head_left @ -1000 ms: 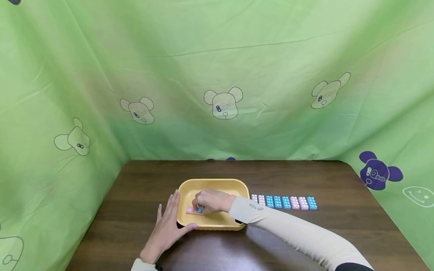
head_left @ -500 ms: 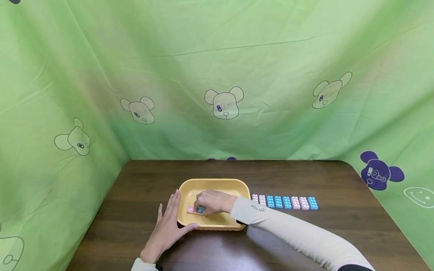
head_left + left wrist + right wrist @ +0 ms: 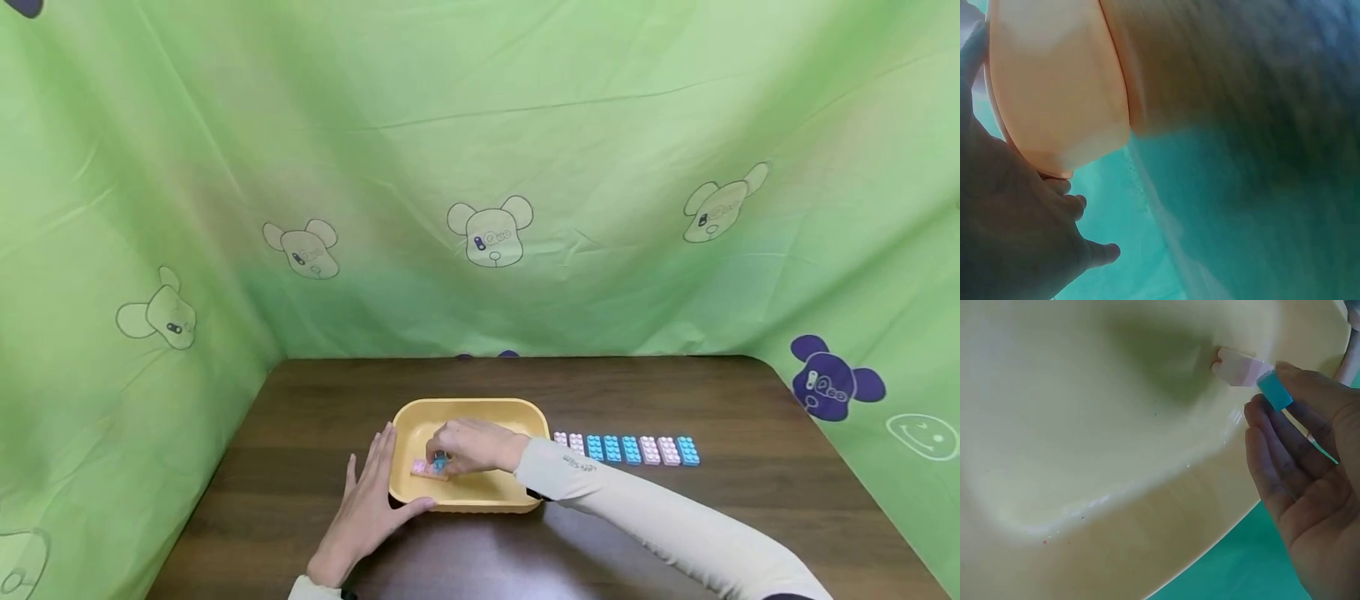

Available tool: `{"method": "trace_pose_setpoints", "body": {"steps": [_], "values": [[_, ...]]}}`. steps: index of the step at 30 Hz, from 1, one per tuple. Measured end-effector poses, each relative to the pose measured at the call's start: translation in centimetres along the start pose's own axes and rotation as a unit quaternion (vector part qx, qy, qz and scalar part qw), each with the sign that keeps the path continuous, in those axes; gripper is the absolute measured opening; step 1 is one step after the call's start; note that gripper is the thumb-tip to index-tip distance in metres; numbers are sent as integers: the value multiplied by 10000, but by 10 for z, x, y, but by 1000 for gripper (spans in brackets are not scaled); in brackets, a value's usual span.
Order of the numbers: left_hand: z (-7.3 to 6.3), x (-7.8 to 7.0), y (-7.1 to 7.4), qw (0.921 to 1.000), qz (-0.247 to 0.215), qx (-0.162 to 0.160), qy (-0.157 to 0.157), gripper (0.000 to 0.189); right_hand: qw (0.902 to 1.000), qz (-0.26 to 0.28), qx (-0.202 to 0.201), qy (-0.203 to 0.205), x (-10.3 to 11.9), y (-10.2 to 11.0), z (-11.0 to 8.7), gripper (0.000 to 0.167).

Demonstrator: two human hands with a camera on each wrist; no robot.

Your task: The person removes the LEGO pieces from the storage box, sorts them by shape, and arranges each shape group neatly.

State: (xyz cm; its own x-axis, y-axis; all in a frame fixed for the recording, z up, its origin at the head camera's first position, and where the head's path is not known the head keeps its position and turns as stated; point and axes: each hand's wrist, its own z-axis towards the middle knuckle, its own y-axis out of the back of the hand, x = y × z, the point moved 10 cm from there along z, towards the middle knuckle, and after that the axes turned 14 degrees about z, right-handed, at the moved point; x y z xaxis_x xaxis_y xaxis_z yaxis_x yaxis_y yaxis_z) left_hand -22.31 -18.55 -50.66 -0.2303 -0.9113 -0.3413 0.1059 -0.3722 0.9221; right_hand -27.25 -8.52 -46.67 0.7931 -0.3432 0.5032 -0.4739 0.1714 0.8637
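A yellow plastic basin (image 3: 480, 498) stands on the table. My right hand (image 3: 468, 446) reaches inside it and pinches a small blue toy brick (image 3: 1275, 390) between thumb and fingertips. Right beside the blue brick lie pale pink bricks (image 3: 420, 466) near the basin's left side; in the right wrist view the pink piece (image 3: 1241, 367) overlaps the blue one's edge. My left hand (image 3: 367, 504) rests against the basin's left side, its fingers straight along the rim and the thumb reaching across the front edge.
To the basin's right runs a row of pink bricks (image 3: 649, 451) and blue bricks (image 3: 612, 449), partly behind my right sleeve (image 3: 645, 517). A green printed cloth (image 3: 480, 167) hangs behind and at both sides of the brown wooden table (image 3: 675, 408).
Within the basin, my right hand has shifted the blue brick slightly at the pink bricks, and more of its blue shows. The left hand stays at the basin. The head view tilts a little.
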Motion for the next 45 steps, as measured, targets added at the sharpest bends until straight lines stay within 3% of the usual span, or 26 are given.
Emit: {"method": "trace_pose_setpoints", "body": {"steps": [10, 16, 24, 31, 38, 45], "values": [[-2, 1, 0, 10000, 59, -17, 27, 120, 9996, 147, -238, 66, 1, 13, -13, 17], [-1, 0, 1, 10000, 32, 1, 62, 119, 9982, 110, -579, 128, -1, 24, -27, 19], [-1, 0, 1, 10000, -5, -15, 23, 118, 9955, 422, -834, 161, -4, 34, -50, 15], [-1, 0, 0, 10000, -61, 24, 67, 118, 9942, 200, -1020, 262, -6, 42, -70, 7], [-2, -2, 1, 9999, -76, 31, 118, 119, 9908, 327, -1254, 380, -11, 49, -93, 11], [-2, -2, 1, 9999, -29, 22, 117, 120, 9853, 607, -1592, 138, -22, 58, -124, 7]]}}
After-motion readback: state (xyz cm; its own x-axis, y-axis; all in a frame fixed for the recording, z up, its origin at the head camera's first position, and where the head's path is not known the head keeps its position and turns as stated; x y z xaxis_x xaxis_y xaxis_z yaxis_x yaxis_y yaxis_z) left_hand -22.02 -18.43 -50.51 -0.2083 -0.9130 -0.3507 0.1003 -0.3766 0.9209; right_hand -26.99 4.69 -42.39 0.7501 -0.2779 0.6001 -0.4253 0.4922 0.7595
